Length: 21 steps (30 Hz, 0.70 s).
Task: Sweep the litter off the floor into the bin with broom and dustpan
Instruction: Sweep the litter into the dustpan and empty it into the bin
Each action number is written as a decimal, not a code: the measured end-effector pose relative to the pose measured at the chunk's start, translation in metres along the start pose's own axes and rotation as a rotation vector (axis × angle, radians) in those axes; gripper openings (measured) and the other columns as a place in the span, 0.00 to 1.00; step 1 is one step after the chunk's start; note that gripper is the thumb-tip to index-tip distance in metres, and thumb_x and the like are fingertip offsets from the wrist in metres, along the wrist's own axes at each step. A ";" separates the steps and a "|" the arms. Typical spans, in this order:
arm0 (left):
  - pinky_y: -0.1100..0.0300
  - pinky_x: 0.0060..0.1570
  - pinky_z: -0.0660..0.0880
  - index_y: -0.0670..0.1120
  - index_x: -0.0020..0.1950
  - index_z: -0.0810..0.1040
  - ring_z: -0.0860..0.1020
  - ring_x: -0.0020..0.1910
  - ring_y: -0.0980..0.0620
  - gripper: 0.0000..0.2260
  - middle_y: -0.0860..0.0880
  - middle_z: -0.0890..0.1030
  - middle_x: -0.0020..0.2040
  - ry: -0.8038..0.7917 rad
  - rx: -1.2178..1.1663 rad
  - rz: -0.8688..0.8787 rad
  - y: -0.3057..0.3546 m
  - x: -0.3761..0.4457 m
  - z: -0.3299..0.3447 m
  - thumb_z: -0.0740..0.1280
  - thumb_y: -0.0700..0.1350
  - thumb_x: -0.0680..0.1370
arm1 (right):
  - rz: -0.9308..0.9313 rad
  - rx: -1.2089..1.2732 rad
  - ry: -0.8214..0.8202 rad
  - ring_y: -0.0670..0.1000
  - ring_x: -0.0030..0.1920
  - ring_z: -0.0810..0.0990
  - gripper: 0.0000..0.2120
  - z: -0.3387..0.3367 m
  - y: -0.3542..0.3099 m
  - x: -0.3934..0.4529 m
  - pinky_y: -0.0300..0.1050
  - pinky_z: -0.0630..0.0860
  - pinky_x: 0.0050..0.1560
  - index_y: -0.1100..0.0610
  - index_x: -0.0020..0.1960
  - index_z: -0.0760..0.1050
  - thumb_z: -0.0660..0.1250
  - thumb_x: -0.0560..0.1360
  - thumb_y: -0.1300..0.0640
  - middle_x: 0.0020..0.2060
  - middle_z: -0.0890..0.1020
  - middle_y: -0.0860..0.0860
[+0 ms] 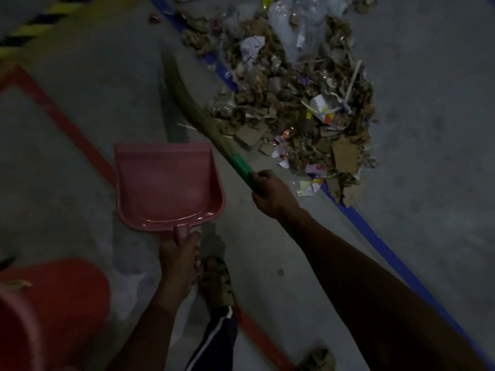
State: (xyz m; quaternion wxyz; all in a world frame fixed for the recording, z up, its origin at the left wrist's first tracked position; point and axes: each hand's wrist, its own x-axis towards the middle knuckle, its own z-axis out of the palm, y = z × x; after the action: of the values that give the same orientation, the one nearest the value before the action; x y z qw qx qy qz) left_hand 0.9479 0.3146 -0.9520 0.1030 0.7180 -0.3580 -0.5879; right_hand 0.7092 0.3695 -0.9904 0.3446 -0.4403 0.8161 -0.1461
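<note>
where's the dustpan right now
In the head view the pink dustpan is left of centre, held by its handle in the left hand, just left of the broom and the litter pile.

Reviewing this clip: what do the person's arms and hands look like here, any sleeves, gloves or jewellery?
Both forearms are bare as far as the frame shows; no sleeve edge comes into view. The left hand and the right hand wear no gloves. No watch, ring or bracelet can be made out, though the dim light could hide small items.
</note>
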 end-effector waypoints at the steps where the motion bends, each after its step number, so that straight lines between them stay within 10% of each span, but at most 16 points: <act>1: 0.63 0.25 0.65 0.42 0.40 0.74 0.67 0.19 0.52 0.09 0.46 0.71 0.28 0.003 -0.006 -0.005 0.003 0.004 -0.004 0.72 0.42 0.77 | -0.006 -0.034 -0.061 0.60 0.56 0.76 0.25 0.003 -0.002 0.010 0.48 0.74 0.53 0.57 0.74 0.68 0.63 0.77 0.58 0.63 0.72 0.60; 21: 0.66 0.21 0.63 0.42 0.38 0.73 0.66 0.18 0.54 0.11 0.48 0.71 0.25 -0.051 0.063 -0.006 0.040 0.034 0.026 0.70 0.41 0.78 | 0.361 -0.310 0.160 0.57 0.37 0.75 0.28 -0.026 0.065 -0.022 0.51 0.77 0.29 0.57 0.75 0.60 0.62 0.76 0.64 0.65 0.68 0.62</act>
State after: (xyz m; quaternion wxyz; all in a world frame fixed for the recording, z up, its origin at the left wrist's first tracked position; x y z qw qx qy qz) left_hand 0.9100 0.2706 -0.9628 0.0693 0.7070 -0.3766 -0.5946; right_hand 0.6592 0.4232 -0.9976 0.2276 -0.3221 0.9189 0.0104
